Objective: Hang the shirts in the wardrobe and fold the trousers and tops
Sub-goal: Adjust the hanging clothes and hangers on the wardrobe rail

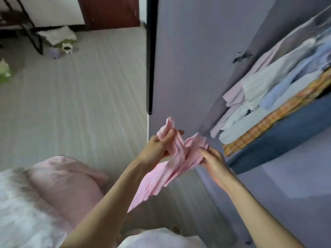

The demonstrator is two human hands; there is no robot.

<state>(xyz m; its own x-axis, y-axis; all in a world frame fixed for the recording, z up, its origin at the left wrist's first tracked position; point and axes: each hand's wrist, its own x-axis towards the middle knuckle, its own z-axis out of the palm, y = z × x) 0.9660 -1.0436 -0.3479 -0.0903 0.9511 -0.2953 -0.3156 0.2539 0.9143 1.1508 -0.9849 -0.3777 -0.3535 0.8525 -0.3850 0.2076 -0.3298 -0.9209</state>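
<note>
- Hands both raised in front of the open wardrobe (179,51), holding one pink garment (161,176) between them, in the air, clear of the bed and floor.
- Left hand (157,149): fingers curled round a bunched upper end of the garment; a fold of cloth sticks up above the fingertips.
- Right hand (215,161): fingers pinch the other bunched end, just beside the left hand.
- Rest of the pink garment hangs down and to the left below both hands, loose and creased. Cannot tell whether it is a shirt or a top; frame is blurred.
- Hanging shirts (259,90) in the wardrobe at right: pale pink, white and light blue, close together. An orange checked cloth (268,122) lies along their lower side, next to a blue edge (279,140).
- Pink pillow (66,185) on the bed (18,212) at lower left, near the left forearm.
- Pale striped floor (80,104) beyond; small objects at upper left, too blurred to name.
</note>
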